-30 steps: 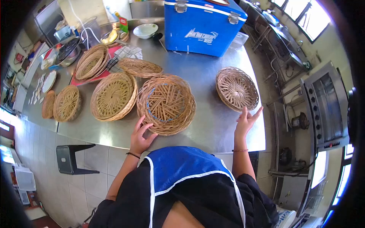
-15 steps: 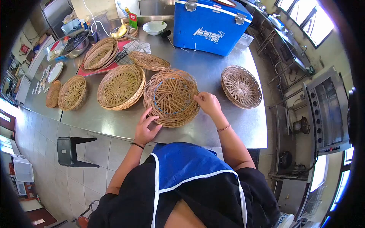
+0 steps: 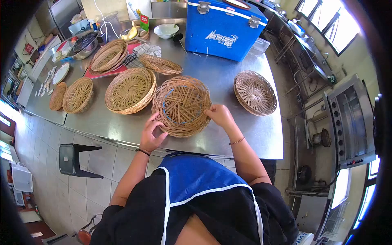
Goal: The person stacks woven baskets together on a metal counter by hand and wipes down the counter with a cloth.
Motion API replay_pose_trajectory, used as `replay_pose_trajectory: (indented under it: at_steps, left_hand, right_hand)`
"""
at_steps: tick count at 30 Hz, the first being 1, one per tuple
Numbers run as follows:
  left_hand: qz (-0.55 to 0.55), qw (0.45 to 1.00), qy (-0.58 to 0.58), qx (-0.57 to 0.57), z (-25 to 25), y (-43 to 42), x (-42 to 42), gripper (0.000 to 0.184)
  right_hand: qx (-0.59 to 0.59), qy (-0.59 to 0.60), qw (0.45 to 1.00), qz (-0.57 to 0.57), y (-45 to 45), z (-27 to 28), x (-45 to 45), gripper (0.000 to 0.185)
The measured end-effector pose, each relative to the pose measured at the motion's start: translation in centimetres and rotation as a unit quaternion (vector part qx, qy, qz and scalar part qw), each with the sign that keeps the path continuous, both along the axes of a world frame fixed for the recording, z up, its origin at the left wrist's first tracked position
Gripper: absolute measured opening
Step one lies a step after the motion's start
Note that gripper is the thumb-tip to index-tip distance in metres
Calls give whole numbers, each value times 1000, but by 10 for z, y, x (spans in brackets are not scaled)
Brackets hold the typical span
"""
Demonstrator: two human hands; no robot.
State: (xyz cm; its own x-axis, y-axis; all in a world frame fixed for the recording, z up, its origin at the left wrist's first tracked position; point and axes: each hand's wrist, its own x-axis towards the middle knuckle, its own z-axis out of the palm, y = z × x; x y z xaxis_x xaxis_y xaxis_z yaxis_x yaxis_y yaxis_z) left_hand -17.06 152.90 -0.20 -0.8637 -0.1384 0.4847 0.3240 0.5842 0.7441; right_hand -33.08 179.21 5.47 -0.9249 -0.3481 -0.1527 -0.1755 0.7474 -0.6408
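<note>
A round wicker basket (image 3: 183,105) with a blue ring woven into its base lies on the steel table in front of me. My right hand (image 3: 219,115) pinches its right rim between thumb and fingers. Against its lower left edge rests my left hand (image 3: 152,134), fingers spread and thumb apart, touching the rim. To the left stands an oval wicker basket (image 3: 130,90), close beside the round one. A smaller wicker basket (image 3: 255,93) sits apart on the right.
A blue cooler box (image 3: 224,30) stands at the back. More baskets, a stack of wicker trays (image 3: 108,56) and a flat wicker piece (image 3: 160,64) lie left. A white bowl (image 3: 166,30) is behind them. A dark stool (image 3: 77,160) stands on the floor left of the table (image 3: 228,141).
The view has shifted slightly. Both hands stay at the round basket's rim, and the basket seems turned or moved only a little. The other baskets stay in place.
</note>
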Motion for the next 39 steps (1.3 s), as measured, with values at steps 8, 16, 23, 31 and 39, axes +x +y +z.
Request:
replay_pose_trajectory:
  at_steps: [8,16,23,31,39]
  left_hand:
    - [54,997,-25,43,-2,7,0,63]
    - [110,985,-132,18,-6,50,4,54]
    - [179,971,-95,123,-5,81,1,53]
    - [165,930,-222,244,15,126,14,50]
    - [184,966,-25,-181,-14,142,21,47]
  right_hand:
    - [-261,-229,938,-14,46,5,25,22]
    - [-263,-95,960,26,87,44,36,22]
    - [-300,-212,929,38,123,51,20,19]
    - [-350,-266,897,48,146,36,7,17]
    - [-418,-422,804,28,157,34,-2,16]
